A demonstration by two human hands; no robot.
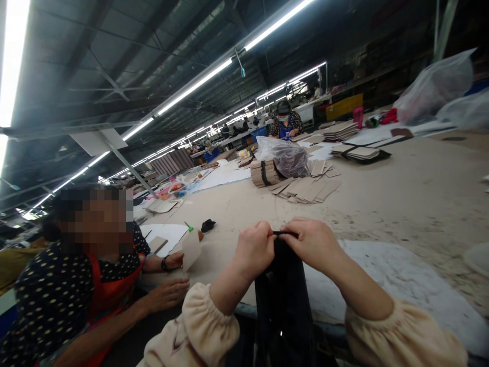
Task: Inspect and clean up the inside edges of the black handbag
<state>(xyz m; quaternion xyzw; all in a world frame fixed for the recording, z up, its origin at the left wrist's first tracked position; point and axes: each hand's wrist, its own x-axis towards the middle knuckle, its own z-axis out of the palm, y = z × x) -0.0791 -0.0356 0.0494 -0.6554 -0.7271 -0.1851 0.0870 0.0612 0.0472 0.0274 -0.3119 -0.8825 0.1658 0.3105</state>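
A length of black fabric (283, 285) hangs down in front of me over the table's near edge. Its narrow top edge is pinched between my left hand (254, 248) and my right hand (315, 244), which are close together with the fingers closed. A short dark strip of it shows between the two fists. Lower down, the cloth blends into dark shadow, so its full shape is hidden. Under my right forearm lies a white sheet (378, 275) on the beige table (401, 204).
At my left, a co-worker (110, 275) holds a pale panel (191, 252). Beyond my hands are a bound stack of panels (264, 174), loose panels (307, 190) and a clear plastic bag (286, 155). A small black item (208, 225) lies left of centre.
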